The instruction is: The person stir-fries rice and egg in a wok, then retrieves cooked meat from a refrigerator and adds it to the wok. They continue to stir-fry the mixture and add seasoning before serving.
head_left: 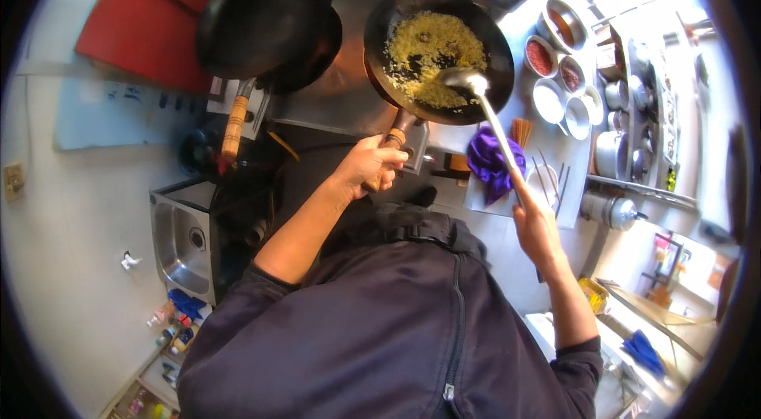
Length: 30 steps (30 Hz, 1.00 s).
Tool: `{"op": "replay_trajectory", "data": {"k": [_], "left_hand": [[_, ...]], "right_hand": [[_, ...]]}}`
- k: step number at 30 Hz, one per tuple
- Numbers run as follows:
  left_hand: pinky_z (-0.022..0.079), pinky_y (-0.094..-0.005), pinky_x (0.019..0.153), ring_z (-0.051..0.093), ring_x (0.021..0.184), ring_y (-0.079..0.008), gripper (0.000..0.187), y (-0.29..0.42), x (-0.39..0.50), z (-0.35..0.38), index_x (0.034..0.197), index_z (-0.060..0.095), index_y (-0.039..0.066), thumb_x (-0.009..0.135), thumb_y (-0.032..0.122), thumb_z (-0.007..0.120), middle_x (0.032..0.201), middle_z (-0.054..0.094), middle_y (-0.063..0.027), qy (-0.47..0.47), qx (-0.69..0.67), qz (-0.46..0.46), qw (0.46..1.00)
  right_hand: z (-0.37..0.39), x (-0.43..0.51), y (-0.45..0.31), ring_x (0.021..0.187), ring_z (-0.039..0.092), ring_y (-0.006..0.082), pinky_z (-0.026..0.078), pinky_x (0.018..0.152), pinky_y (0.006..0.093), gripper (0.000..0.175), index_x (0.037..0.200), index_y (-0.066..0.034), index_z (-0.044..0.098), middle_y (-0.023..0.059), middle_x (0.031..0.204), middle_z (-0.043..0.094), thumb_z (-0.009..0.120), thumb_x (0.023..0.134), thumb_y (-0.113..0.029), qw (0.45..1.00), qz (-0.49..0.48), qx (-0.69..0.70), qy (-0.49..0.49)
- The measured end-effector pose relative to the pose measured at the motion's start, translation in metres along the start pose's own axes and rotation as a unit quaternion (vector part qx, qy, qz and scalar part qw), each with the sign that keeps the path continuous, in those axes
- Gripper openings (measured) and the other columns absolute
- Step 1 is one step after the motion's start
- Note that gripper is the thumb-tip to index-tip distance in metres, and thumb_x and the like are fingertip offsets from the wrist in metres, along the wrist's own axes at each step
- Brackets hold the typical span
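Note:
My left hand [371,165] grips the wooden handle [393,138] of a dark wok [498,71], which sits over the stove. Yellow fried rice [437,38], or a similar grainy food, lies spread across the wok's bottom. In my right hand [535,223] is the long shaft of a metal cooking ladle [496,121]. Its bowl rests in the food at the wok's near right side. A folded purple cloth [494,160] lies between the wok and my right hand. Beside that hand stands a white bowl [542,184] with thin sticks across it.
A second wok [261,20] with a wooden handle stands at the left on another pan. Several seasoning bowls [540,56] line the right counter, near a bamboo brush [521,132] and metal pots [612,154]. A steel sink [185,240] is at lower left.

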<state>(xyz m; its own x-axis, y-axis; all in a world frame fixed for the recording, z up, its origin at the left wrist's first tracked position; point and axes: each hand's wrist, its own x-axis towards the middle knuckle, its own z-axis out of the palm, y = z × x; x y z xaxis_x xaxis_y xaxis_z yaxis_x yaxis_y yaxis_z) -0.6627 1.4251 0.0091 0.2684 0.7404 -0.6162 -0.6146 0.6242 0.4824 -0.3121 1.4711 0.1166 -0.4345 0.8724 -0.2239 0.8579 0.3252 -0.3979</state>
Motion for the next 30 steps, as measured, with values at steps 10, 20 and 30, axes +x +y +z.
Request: {"op": "replay_trajectory", "data": {"k": [10, 20, 30], "left_hand": [[0.047, -0.0296, 0.044, 0.056, 0.052, -0.0128, 0.024, 0.001, -0.011, 0.002, 0.116, 0.055, 0.003, 0.102, 0.019, 0.066, 0.087, 0.059, -0.0065, 0.023, 0.045, 0.013, 0.999], [0.042, -0.0293, 0.039, 0.048, 0.046, -0.0104, 0.018, -0.013, -0.001, 0.003, 0.102, 0.049, 0.007, 0.102, 0.016, 0.065, 0.079, 0.052, -0.0032, 0.012, 0.05, 0.034, 0.998], [0.053, -0.0302, 0.052, 0.06, 0.061, -0.0133, 0.024, -0.016, 0.0, -0.005, 0.114, 0.056, 0.003, 0.103, 0.023, 0.066, 0.092, 0.059, -0.007, -0.008, 0.097, 0.032, 0.995]], "right_hand": [[0.023, 0.051, -0.042, 0.104, 0.072, 0.0453, 0.055, 0.091, 0.0442, 0.073, 0.16, -0.0147, 0.045, 0.0322, 0.115, 0.07, 0.06, 0.09, 0.003, 0.989, 0.003, 0.138, -0.045], [0.016, -0.016, -0.017, 0.079, 0.057, 0.0158, 0.053, 0.079, 0.0331, 0.071, 0.163, -0.0214, 0.041, 0.0205, 0.123, 0.073, 0.06, 0.099, 0.002, 0.963, 0.201, 0.181, -0.007], [0.023, -0.021, -0.004, 0.092, 0.067, 0.0161, 0.054, 0.085, 0.0304, 0.069, 0.164, -0.0189, 0.041, 0.0173, 0.136, 0.07, 0.059, 0.1, 0.002, 0.97, 0.195, 0.147, 0.015]]}}
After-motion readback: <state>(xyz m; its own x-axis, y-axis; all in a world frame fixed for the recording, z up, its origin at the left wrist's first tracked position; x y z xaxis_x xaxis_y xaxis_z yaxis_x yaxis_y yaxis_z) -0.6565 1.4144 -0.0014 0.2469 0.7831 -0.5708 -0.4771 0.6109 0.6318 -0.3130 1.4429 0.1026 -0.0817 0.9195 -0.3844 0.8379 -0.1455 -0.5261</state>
